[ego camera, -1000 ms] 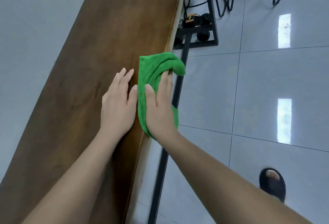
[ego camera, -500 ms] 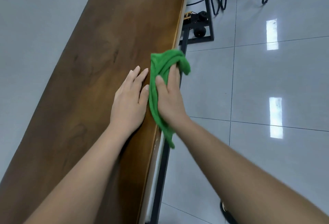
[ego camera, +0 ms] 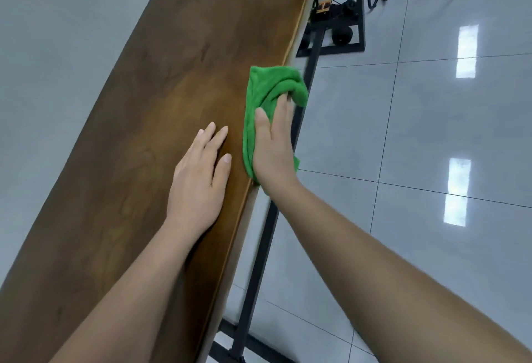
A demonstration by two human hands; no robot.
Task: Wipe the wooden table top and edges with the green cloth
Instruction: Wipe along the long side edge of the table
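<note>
Green terry cloth (ego camera: 267, 94) lay folded over the right-hand long edge of the dark brown wooden table (ego camera: 172, 80). The right hand (ego camera: 273, 146) gripped it, thumb on top, fingers curled down over the lip. The left hand (ego camera: 198, 178) rested flat and relaxed on the top just beside, apparently bracing. Judged best: cloth kept wrapped round the lip, even pressure, straight strokes along the edge.

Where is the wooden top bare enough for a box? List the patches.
Bare wood: beyond the green cloth to the far end of the table top, and from the left hand across to the left edge. Crowded: the right edge, where the right hand holds the cloth.
</note>
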